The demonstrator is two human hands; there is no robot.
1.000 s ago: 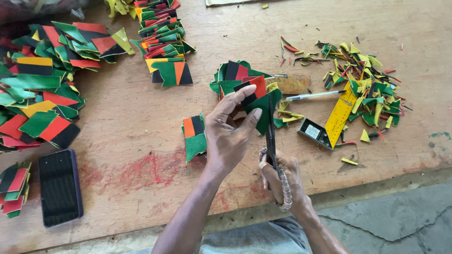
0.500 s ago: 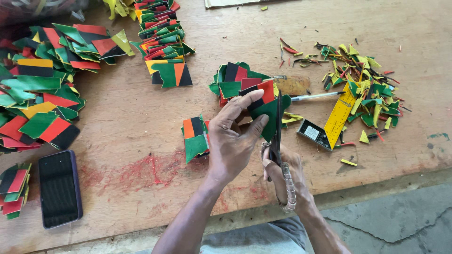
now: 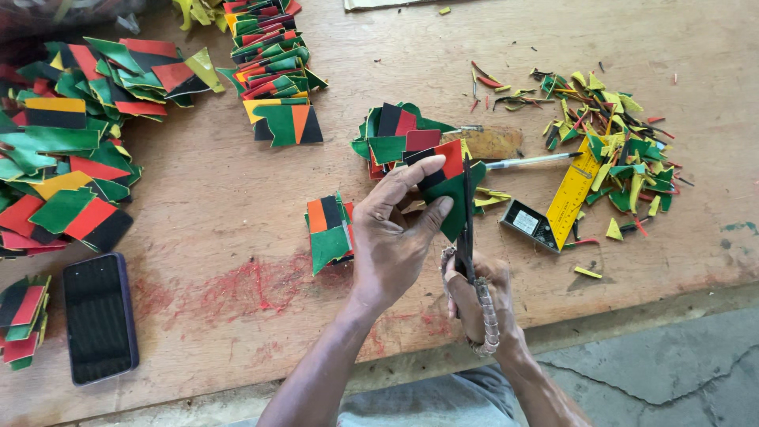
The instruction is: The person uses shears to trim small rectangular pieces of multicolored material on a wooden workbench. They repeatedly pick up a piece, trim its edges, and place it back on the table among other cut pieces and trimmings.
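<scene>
At the far left of the wooden table (image 3: pixel 221 198) lies a big loose heap of cut pieces (image 3: pixel 59 150) in green, red, black and yellow. Below it a dark phone (image 3: pixel 100 316) lies flat with its screen up, and a small stack (image 3: pixel 20 320) of the same pieces sits just beside the phone, at the table edge. Further right, a long row of stacked pieces (image 3: pixel 269 67) runs from the top edge toward the middle. A small pile (image 3: pixel 328 233) (orange, black and green on top) rests near the left hand (image 3: pixel 391 237).

The left hand pinches a green, red and black piece (image 3: pixel 451 186) between thumb and fingers and holds it up above the table, in front of another pile (image 3: pixel 399 134). The right hand (image 3: pixel 474 296) is closed around the handles of the scissors (image 3: pixel 466 229), which are wrapped with cord; the dark blades stand upward and touch the right edge of the held piece. How far the blades are apart I cannot tell.

To the right lie a yellow ruler (image 3: pixel 573 194), a pen (image 3: pixel 530 161), a small black box (image 3: pixel 528 224), and a wide scatter of thin offcuts (image 3: pixel 613 130) in yellow, green and red.
</scene>
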